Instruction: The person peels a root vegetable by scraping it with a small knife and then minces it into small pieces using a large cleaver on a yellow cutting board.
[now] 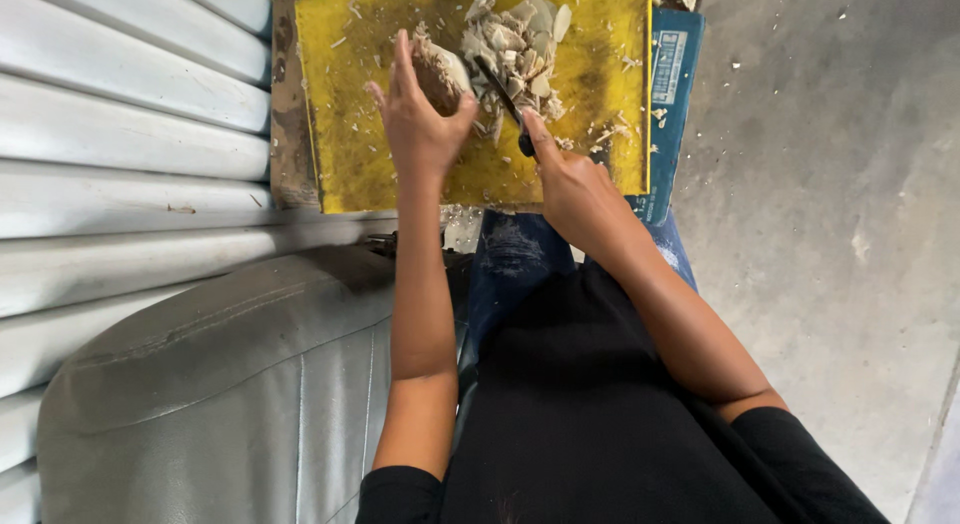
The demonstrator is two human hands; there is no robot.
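1. Far left: pale corrugated metal sheeting [120, 134] runs in horizontal ridges down the side of the view. Below it sits a grey padded cushion [230, 384] with stitched seams, just beside the person's left arm.
2. Upper centre: a yellow cutting board [370, 154], scuffed and littered with pale scraps, rests on the person's knees, which are in blue jeans [510, 264]. Under its right edge lies a blue flat object [672, 94].
3. The left hand [420, 124] reaches up onto the board, fingers spread upward, and cups a brown root chunk [440, 74] with a pale cut face. The chunk sits at the fingertips and thumb, held against the board.
4. Just right of the chunk, touching it, is a heap of pale cut pieces [520, 44] near the board's top edge.
5. The right hand [570, 189] is clenched around the dark handle of a knife [503, 96]. The forefinger lies along the handle. The blade slants up and left, its tip between the chunk and the heap.
6. The two hands are close together, the chunk and blade between them.
7. Far right: a grey concrete floor [820, 184], dotted with a few pale scraps.
8. Bottom: the person's black sleeves [600, 424] and top fill the foreground.
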